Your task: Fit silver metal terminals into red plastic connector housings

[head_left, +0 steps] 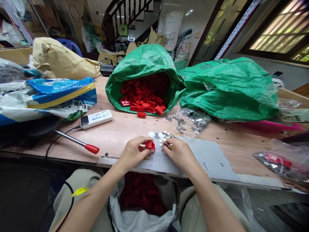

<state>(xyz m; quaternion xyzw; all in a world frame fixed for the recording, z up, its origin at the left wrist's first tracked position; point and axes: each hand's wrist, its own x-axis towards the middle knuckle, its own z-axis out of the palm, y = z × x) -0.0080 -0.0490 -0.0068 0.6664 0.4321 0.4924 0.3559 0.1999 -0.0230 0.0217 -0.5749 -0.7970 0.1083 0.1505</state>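
Observation:
Between the thumb and fingers of my left hand (135, 150) is a small red plastic part (150, 145), held just over the grey mat (207, 153). My right hand (180, 151) is closed on a thin tool with a yellowish handle (170, 147) and a narrow metal tip that points toward the red part. Beside that tip lies a pile of small shiny metal pieces (166, 135). The tool's exact kind is too small to make out. Both hands rest near the table's front edge, a short gap apart.
A green woven sack (145, 58) lies open toward me, full of red parts; another green sack (229, 87) is to its right. A clear bag of metal pieces (190, 120), a white device (96, 119) and a red-handled lever (91, 148) surround the work area. Below, a white sack (142, 222) holds red parts.

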